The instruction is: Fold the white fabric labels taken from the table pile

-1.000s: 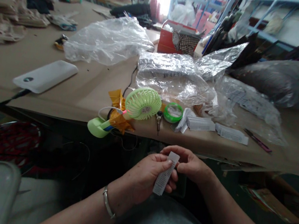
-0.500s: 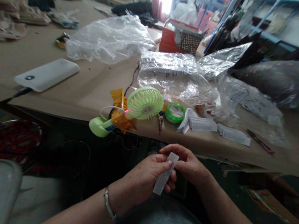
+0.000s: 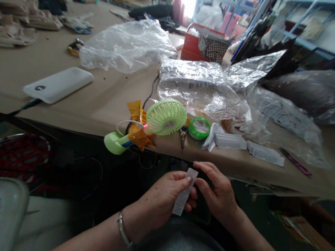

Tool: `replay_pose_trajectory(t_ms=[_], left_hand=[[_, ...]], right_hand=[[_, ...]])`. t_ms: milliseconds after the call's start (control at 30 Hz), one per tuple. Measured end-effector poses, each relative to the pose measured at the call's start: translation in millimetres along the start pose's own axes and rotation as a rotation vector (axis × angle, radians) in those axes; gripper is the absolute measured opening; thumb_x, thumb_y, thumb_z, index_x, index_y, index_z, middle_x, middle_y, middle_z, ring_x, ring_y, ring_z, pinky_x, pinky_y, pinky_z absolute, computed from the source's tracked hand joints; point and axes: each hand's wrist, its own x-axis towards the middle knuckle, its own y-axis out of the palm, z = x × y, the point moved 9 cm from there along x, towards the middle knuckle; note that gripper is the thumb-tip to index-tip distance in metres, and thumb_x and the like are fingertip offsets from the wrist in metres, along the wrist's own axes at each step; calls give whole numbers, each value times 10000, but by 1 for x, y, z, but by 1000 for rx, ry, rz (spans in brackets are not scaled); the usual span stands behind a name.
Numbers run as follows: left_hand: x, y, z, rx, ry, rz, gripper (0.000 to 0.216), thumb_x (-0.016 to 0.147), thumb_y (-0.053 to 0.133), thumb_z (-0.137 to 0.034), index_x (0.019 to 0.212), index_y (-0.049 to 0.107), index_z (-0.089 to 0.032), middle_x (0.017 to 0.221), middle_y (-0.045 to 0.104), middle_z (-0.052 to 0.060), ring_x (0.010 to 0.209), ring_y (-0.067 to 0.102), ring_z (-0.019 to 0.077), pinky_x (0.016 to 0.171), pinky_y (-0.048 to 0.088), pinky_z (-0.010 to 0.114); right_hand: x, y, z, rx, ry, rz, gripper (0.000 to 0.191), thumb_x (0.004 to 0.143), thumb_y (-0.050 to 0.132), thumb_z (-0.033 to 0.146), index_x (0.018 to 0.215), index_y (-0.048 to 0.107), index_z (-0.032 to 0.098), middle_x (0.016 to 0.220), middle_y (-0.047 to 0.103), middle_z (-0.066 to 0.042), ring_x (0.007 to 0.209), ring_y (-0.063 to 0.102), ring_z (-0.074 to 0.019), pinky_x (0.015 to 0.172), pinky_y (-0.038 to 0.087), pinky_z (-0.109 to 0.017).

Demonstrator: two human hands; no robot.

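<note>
Between the thumb and fingers of my left hand [image 3: 166,193] is a narrow white printed label [image 3: 181,201], held tilted above my lap. Whether it is one label or a thin stack, I cannot tell. Just right of its upper end is my right hand [image 3: 220,192], thumb and fingers apart, with nothing seen in it. Beyond the hands, at the table's front edge, lie a fanned pile of printed labels [image 3: 230,141] and a second pile of labels [image 3: 267,154]. A round green container [image 3: 199,128] with whitish contents stands left of them.
A green fan [image 3: 167,117] is fixed at the table edge with orange tape [image 3: 139,136]. A small metal tool [image 3: 183,138] lies beside it. Clear plastic bags [image 3: 203,89] cover the middle. Dark-bladed snips [image 3: 297,162] lie right, a white power bank [image 3: 58,84] left, a red box [image 3: 192,46] behind.
My right hand has moved slightly right, away from the label, and its fingers have spread. My left hand still holds the label. The whole view has shifted a little.
</note>
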Motion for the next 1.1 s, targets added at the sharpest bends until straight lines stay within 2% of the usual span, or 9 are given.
replay_pose_trajectory(t_ms=[67, 167, 333, 500, 633, 867, 1100], left_hand=[[0, -2, -2, -7, 16, -5, 168, 845, 537, -285, 835, 599, -130, 645, 586, 9, 498, 547, 87, 486, 425, 197], [-1, -4, -6, 14, 49, -26, 182, 848, 530, -291, 858, 603, -126, 634, 584, 8, 484, 536, 83, 474, 415, 190], [-1, -11, -8, 59, 72, -82, 191, 841, 534, -306, 829, 597, -126, 634, 594, 11, 478, 526, 81, 484, 417, 197], [1, -19, -14, 118, 124, -136, 213, 815, 559, -336, 809, 622, -133, 653, 615, 19, 530, 547, 102, 531, 434, 221], [2, -27, -33, 243, 252, -210, 199, 787, 584, -318, 753, 651, -134, 655, 615, 13, 593, 539, 110, 571, 423, 220], [4, -41, -62, 510, 494, -326, 179, 800, 554, -261, 807, 693, -148, 700, 640, 13, 658, 548, 126, 624, 433, 229], [-5, -39, -82, 688, 653, -416, 164, 816, 541, -220, 753, 679, -159, 657, 642, -12, 631, 564, 107, 609, 424, 198]], right_hand=[[2, 2, -13, 159, 146, -9, 261, 878, 536, 284, 1123, 587, 210, 1005, 658, -59, 916, 629, -180, 821, 511, -309], [3, 15, -31, 415, 376, 24, 192, 846, 584, 341, 962, 615, 192, 775, 648, -2, 693, 611, -134, 658, 498, -247], [8, 32, -39, 623, 500, 48, 176, 788, 631, 326, 728, 601, 163, 635, 565, 31, 579, 502, -92, 581, 422, -216], [12, 41, -44, 675, 533, 39, 166, 766, 636, 317, 711, 582, 170, 578, 519, 51, 521, 442, -82, 526, 383, -209], [22, 43, -43, 638, 530, 46, 183, 761, 618, 335, 692, 564, 174, 548, 519, 51, 497, 451, -88, 516, 383, -214], [39, 34, -31, 401, 385, -1, 150, 762, 591, 296, 688, 585, 166, 597, 504, 39, 556, 434, -89, 522, 357, -199], [45, 31, -26, 318, 326, -33, 130, 770, 573, 275, 699, 589, 167, 617, 538, 24, 581, 470, -100, 537, 385, -197]])
